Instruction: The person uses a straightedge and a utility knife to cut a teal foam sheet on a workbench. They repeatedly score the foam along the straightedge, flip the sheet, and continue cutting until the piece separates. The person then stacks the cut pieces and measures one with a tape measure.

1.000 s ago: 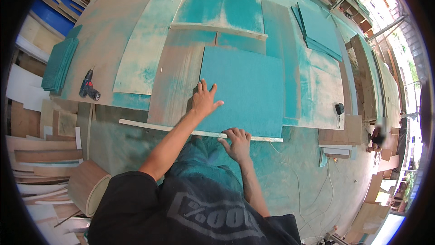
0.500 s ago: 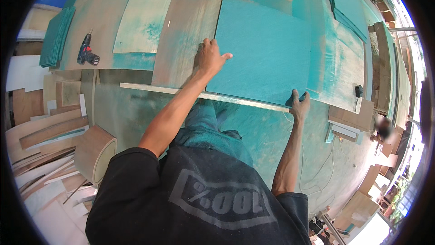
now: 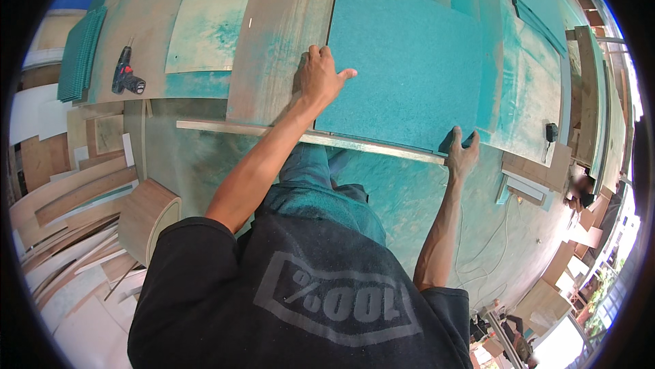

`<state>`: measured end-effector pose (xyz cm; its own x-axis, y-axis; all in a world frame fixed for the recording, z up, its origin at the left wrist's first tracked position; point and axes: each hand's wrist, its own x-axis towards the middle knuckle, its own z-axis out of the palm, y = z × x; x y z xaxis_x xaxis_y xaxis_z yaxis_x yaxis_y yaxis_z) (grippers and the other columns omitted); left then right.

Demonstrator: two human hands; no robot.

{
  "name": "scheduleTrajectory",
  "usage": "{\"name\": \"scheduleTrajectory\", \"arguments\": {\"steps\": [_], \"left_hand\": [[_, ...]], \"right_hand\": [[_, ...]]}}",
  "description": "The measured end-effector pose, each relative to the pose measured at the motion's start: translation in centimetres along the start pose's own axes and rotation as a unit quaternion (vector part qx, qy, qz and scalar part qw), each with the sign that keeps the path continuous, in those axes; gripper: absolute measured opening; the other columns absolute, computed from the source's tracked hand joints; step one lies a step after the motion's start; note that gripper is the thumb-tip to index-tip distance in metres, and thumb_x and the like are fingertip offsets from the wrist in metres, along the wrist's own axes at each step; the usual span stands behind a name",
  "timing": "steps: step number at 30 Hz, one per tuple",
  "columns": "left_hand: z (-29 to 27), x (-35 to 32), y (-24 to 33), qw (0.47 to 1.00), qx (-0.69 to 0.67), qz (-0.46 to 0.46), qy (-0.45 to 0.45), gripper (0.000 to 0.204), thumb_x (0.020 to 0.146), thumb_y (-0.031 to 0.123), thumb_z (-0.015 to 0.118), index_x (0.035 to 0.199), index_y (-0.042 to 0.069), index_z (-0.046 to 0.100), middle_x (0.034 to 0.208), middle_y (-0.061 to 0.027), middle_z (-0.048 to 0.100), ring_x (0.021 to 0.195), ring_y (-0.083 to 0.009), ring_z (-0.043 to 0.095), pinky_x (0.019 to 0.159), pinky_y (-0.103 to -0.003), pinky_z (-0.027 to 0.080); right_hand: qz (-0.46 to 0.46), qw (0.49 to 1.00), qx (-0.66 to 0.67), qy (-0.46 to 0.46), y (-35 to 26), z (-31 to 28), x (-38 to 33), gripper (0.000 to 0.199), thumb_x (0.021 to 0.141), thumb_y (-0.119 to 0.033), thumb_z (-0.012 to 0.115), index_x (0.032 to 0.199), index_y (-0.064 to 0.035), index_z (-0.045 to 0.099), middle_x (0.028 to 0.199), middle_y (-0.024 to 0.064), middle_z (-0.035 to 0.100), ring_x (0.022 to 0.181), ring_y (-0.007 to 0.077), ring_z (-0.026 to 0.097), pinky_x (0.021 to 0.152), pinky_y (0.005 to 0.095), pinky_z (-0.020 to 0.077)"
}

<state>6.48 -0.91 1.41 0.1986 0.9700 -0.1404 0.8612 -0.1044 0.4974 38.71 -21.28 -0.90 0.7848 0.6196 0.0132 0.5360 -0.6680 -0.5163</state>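
Note:
A square teal-painted board [image 3: 406, 72] lies flat on the worktable in front of me. My left hand [image 3: 321, 81] grips its left edge, with the thumb stretched over the top face and the fingers bent down along the side. At the near right corner, my right hand [image 3: 462, 150] has its thumb and fingers round the board; the fingertips underneath are hidden. A long thin wooden strip [image 3: 225, 126] runs along the table's near edge, just below the board.
A cordless drill [image 3: 124, 77] rests at the table's left, near a stack of teal panels [image 3: 82, 55]. More teal boards [image 3: 539, 0] lie at the far right. Wood offcuts and a curved wooden piece [image 3: 151, 219] crowd the floor at left. Cables [image 3: 495, 249] trail on the floor at right.
The whole view has shifted slightly, with the table a little higher in it. Both hands keep the same places on the board, which shows no clear movement on the table.

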Motion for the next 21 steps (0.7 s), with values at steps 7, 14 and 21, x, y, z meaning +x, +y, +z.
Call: {"name": "scheduleTrajectory", "arguments": {"steps": [7, 14, 21], "left_hand": [[-0.3, -0.8, 0.8, 1.000, 0.015, -0.008, -0.019, 0.083, 0.084, 0.052, 0.083, 0.129, -0.013, 0.056, 0.123, -0.0256, 0.057, 0.111, -0.0407, 0.065, 0.088, -0.049, 0.058], [-0.9, -0.7, 1.1, 0.998, 0.045, -0.033, -0.042, 0.073, 0.087, 0.050, 0.081, 0.122, -0.010, 0.059, 0.124, -0.0254, 0.057, 0.112, -0.0417, 0.064, 0.086, -0.049, 0.059], [1.6, 1.1, 0.6, 0.991, 0.107, 0.020, -0.074, 0.076, 0.088, 0.050, 0.079, 0.129, -0.010, 0.057, 0.134, -0.0309, 0.060, 0.123, -0.0432, 0.061, 0.098, -0.053, 0.054]], "right_hand": [[0.039, 0.999, 0.001, 0.016, -0.3, -0.4, -0.4, 0.070, 0.089, -0.046, 0.072, 0.138, 0.0025, 0.060, 0.124, 0.0279, 0.070, 0.115, 0.0423, 0.067, 0.099, 0.0484, 0.0503], [0.033, 0.999, -0.035, 0.024, -1.4, -0.4, -0.7, 0.065, 0.086, -0.046, 0.071, 0.134, -0.0035, 0.062, 0.109, 0.0288, 0.073, 0.103, 0.0443, 0.071, 0.090, 0.0497, 0.0536], [0.106, 0.993, -0.058, -0.007, -0.2, -1.1, -0.4, 0.078, 0.083, -0.052, 0.073, 0.135, 0.0048, 0.062, 0.124, 0.0291, 0.069, 0.115, 0.0455, 0.067, 0.098, 0.0509, 0.0538]]}}
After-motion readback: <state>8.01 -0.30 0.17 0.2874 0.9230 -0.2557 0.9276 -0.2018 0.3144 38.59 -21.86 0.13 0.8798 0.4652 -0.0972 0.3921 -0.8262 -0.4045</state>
